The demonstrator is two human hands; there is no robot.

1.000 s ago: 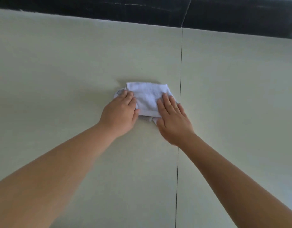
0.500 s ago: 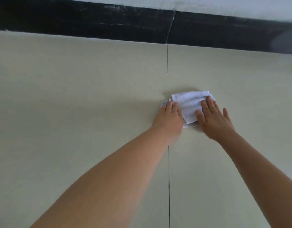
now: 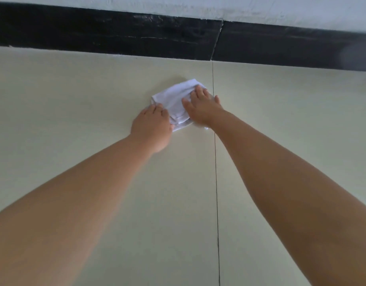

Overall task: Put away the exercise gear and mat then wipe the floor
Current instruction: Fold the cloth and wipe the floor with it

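Observation:
A folded white cloth (image 3: pixel 174 98) lies flat on the cream tiled floor (image 3: pixel 75 112), just left of a thin grout line. My left hand (image 3: pixel 152 126) presses on the cloth's near left corner, fingers bent. My right hand (image 3: pixel 201 107) lies palm-down on its right side, fingers spread toward the far edge. Both arms stretch forward from the bottom of the view. No exercise gear or mat is in view.
A black baseboard (image 3: pixel 136 36) runs along the far edge of the floor, with a pale wall (image 3: pixel 260 9) above it. A grout line (image 3: pixel 216 182) runs from the baseboard toward me, between my arms.
Both hands slid the cloth right across the grout line, then back to its left side and farther toward the baseboard. The cloth has turned at an angle.

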